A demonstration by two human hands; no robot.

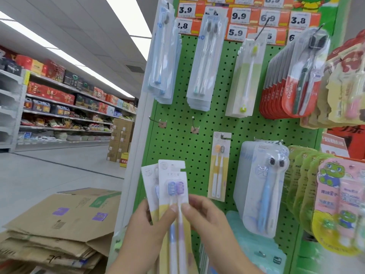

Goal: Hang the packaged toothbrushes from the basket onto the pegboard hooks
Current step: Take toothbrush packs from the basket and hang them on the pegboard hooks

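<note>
Both hands (150, 220) pinch toothbrush packs (173, 186), seemingly.

A: Any readable text?
B: Price tags (245, 18) along the top of the pegboard (177, 139): 3.9, 9.9, 6.9, 3.8, 5.9, 8.9, and a partial ".8".
A: Brands?
B: "Colgate" on the red toothbrush pack (296, 93), right side of the pegboard. Other print too blurred.

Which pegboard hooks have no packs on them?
The two bare hooks in the lower row's left half, left hook and right hook. Every other visible hook carries toothbrush packs; the nearest, just right, holds a yellow twin pack.
</note>
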